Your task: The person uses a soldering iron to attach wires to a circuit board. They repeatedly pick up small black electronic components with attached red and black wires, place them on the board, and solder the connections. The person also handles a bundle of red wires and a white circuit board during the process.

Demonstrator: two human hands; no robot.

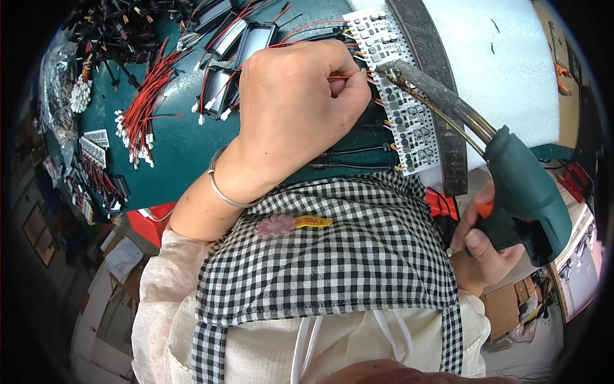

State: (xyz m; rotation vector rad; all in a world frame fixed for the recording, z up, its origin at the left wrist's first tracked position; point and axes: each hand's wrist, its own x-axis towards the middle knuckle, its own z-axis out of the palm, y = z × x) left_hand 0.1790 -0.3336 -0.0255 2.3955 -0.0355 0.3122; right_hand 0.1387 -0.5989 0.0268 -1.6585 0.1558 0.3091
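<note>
My left hand (300, 109) is closed in a pinch on a thin red wire (339, 77) beside the left edge of a white circuit board (409, 118). Small parts dot this board, and black cables (358, 150) with coloured wire ends meet its left edge. In my right hand (487, 246) is a dark green soldering gun (527, 192), its orange trigger under the fingers. The gun's metal tip and a thin feed tube reach the board close to my left fingertips. Whether the tip touches a joint is too small to tell.
A dark curved bar (441, 83) runs along the board's right side, with white foam (505, 64) beyond. On the green table (173, 185) lie a bundle of red wires (150, 96), black-framed modules (256, 41), dark cables (115, 29) and a clear plastic bag (61, 96).
</note>
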